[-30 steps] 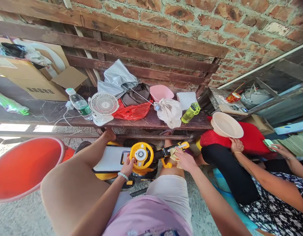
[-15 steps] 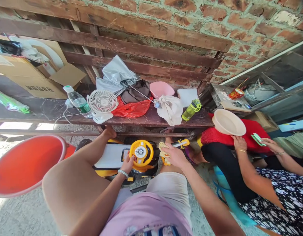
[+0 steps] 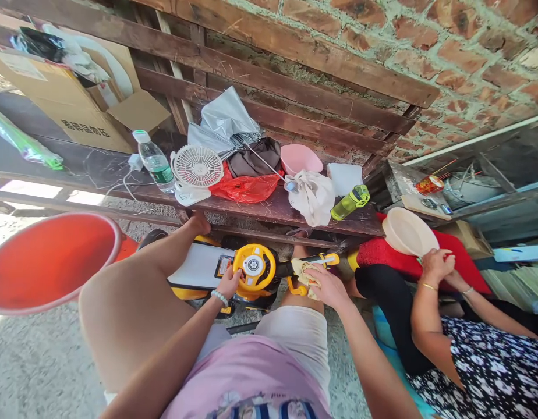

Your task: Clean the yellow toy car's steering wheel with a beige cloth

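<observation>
2 hands, left hand (image 3: 229, 283) curled on yellow toy wheel (image 3: 254, 266), right hand (image 3: 328, 286) gripping prob. rag (image 3: 304, 275), orange tub (image 3: 50, 262) nearby

The toy steering wheel (image 3: 253, 267) is bright yellow with a black-and-white hub, and the cloth (image 3: 305, 276) is pale tan. Nearby, the co-worker's dress (image 3: 482, 372) is black with a white floral pattern, the cushion (image 3: 404, 259) is vivid red, and the tub (image 3: 50, 262) is orange-red with a pale rim.

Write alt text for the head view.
A person's left hand holds the yellow steering wheel of a child's ride-on toy while the right hand presses a rag to its bar. Another person sits nearby; behind stands a wooden bench with a desk fan.
</observation>
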### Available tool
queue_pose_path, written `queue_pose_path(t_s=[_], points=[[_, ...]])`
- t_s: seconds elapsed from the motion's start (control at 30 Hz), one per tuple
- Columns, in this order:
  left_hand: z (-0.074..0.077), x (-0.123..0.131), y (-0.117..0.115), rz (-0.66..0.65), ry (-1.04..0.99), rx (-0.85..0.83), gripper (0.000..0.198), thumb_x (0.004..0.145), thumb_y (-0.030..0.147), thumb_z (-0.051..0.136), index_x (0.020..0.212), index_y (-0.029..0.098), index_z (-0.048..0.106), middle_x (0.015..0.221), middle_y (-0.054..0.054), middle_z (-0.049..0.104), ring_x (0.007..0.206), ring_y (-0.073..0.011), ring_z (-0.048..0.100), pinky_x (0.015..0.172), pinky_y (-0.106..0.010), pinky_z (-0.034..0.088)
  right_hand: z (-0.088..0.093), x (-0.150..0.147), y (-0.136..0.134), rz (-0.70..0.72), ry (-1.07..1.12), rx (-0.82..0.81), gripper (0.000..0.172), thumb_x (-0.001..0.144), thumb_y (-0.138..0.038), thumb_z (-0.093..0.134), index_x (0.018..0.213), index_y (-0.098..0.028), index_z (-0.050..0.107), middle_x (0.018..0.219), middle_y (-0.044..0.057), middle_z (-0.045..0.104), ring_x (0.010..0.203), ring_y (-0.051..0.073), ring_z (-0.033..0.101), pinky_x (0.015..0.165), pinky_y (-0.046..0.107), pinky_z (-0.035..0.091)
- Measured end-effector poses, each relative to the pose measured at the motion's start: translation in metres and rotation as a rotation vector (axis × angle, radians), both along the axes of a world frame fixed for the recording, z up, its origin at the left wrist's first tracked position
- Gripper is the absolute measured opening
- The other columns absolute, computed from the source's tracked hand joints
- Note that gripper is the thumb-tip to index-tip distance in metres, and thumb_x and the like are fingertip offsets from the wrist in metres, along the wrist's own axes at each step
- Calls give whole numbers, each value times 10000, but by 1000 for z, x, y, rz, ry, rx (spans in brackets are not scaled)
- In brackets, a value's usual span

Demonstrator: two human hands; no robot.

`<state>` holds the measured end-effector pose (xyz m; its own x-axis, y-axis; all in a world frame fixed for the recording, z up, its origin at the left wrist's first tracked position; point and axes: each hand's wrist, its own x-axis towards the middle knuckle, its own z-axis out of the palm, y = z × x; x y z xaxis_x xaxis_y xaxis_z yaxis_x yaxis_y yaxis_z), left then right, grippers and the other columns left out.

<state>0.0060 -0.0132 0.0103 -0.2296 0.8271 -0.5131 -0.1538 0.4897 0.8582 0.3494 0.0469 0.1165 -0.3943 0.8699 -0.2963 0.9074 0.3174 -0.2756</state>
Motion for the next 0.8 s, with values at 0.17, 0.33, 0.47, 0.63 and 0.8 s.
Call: queue_pose_path(t_s=[0.17,0.33,0.47,0.63,0.8], points=[[5,2,1,15,-25,3,450,719,640,740,727,236,544,634,-3,618,642,-195,609,696,-351,525,-17,-5,16,-103,340,64,545,839,-212,533,1364,-251,675,1446,84,625,1312,258,599,1139,402,482],[10,1,1,6,-7,-30,448,740,650,718,748,238,541,645,1,617,639,-181,597,691,-331,517,-4,-15,41,-408,428,331,545,888,-293,519,1408,-174,629,1474,166,586,1371,303,557,1196,487,429],[13,0,1,-11,15,-23,450,728,651,726,725,239,545,643,-11,635,613,-178,581,645,-322,510,4,-16,32,-165,225,188,579,854,-223,598,1430,-267,643,1685,64,397,1394,290,565,1142,398,495],[18,2,2,17,5,-31,428,736,633,718,729,246,536,624,-1,618,627,-183,590,664,-324,521,-21,-16,14,10,90,-31,709,828,-163,596,1528,-275,573,1643,62,476,1354,271,619,1135,393,518],[20,2,3,1,1,-46,420,727,628,711,729,250,529,645,-5,622,648,-187,589,679,-327,515,-40,-4,25,-56,73,-33,678,829,-164,597,1493,-303,608,1623,32,507,1347,248,627,1153,391,503]])
